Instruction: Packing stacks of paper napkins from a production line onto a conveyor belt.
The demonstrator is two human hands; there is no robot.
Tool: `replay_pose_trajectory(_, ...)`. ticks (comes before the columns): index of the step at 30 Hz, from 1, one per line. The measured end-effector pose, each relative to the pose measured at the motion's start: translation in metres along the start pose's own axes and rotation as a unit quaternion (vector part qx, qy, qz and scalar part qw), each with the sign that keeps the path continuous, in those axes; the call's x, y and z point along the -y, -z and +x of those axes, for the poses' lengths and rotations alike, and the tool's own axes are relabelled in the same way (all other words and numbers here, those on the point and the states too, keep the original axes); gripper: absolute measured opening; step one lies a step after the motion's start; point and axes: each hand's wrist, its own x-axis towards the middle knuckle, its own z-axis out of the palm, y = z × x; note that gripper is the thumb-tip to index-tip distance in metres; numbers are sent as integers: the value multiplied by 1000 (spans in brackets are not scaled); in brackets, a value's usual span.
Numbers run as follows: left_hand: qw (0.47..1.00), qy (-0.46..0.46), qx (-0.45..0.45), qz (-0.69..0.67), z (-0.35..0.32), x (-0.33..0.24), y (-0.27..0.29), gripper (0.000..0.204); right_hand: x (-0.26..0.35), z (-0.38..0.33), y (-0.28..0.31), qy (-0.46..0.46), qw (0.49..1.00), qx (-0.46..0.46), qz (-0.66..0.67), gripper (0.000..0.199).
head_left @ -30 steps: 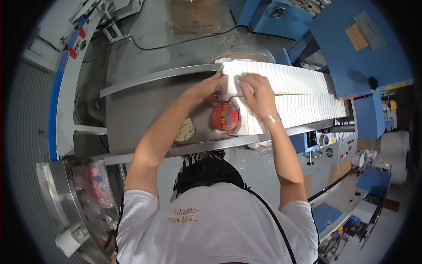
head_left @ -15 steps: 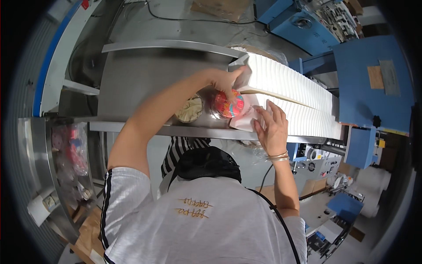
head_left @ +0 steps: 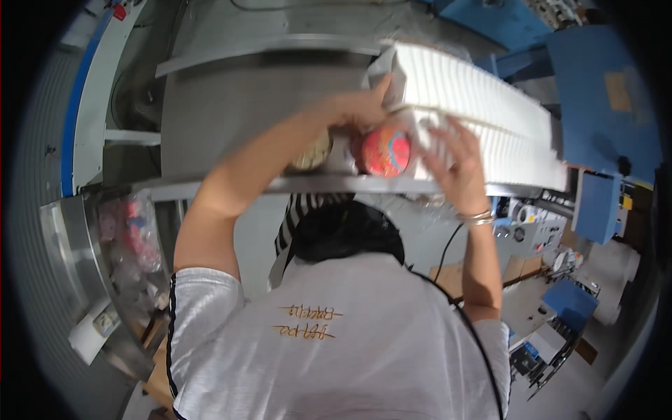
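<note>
A round red tub (head_left: pixel 387 150) with a patterned top stands near the front edge of the metal bench. My left hand (head_left: pixel 360 108) is smeared by motion just behind it. One finger points toward the white stack, and the others are partly hidden, so whether they grip the tub cannot be told. My right hand (head_left: pixel 458 164) is over the front row of nested white paper pieces (head_left: pixel 511 157), its fingers apart. Left of the red tub sits a round tub with pale contents (head_left: pixel 313 152), partly behind my left forearm.
A second white row (head_left: pixel 469 84) runs behind the front one. The metal bench top (head_left: pixel 224 119) has a raised back rim (head_left: pixel 273 47). Blue machinery (head_left: pixel 595 105) stands to the right. Plastic-bagged pink items (head_left: pixel 140 234) hang at the left.
The whole view has shifted. The red tub sits slightly farther right compared with the pale one. My left hand has shifted back off the tub's top; my right hand's fingers remain spread.
</note>
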Motion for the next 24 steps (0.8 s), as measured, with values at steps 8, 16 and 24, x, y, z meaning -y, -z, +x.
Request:
replay_pose_trajectory(8, 989, -33, -144, 16, 36, 18, -7, 111, -40, -24, 33, -90, 995, 42, 27, 29)
replay_pose_trajectory(16, 909, 12, -415, -38, 91, 13, -3, 74, -80, -44, 56, -180, 978, 48, 89, 26)
replay_pose_trajectory(24, 921, -7, -313, -231, 66, 21, 11, 91, -134, -37, 59, -227, 959, -139, 97, 26)
